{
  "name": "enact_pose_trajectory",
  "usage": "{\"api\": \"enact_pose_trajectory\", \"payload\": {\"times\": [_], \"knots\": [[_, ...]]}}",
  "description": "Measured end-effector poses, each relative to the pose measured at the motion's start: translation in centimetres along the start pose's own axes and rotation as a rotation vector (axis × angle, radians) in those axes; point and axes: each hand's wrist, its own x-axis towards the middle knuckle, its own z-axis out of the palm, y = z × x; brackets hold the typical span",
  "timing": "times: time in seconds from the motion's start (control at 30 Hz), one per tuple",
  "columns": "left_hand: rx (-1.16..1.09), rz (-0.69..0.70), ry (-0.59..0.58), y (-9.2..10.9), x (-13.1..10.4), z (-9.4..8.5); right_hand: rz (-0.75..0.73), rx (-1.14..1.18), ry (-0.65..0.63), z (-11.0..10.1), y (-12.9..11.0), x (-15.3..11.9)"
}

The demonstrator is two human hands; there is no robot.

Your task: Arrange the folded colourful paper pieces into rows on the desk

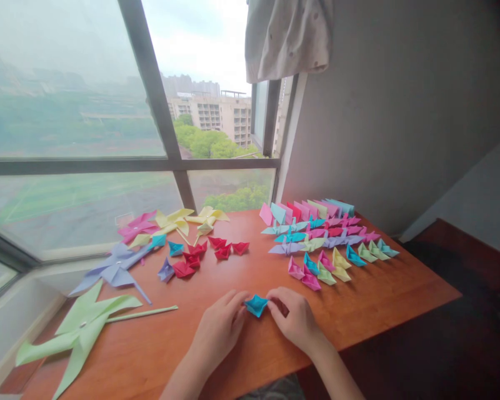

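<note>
A small blue folded paper boat is near the front of the reddish-brown table, between my two hands. My left hand pinches its left tip between thumb and fingers. At the right tip, my right hand closes its thumb and forefinger on the paper. Beyond my hands, several red paper boats stand left of centre. Right of centre are several pink, green, yellow and blue boats.
Paper pinwheels, among them a green one and a purple one, lie at the left. Rows of paper cranes and upright folded pieces fill the back right. A window frame and grey wall stand behind.
</note>
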Motion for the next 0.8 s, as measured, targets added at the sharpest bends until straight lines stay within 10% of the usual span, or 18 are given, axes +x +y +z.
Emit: {"api": "enact_pose_trajectory", "payload": {"times": [0.47,0.8], "knots": [[-0.006,-0.081,-0.049,0.3,0.2,-0.2,0.085,0.06,0.274,-0.9,-0.4,-2.2],[0.014,-0.092,-0.096,0.5,0.3,-0.3,0.215,-0.465,0.588,-11.0,6.1,-6.9]]}}
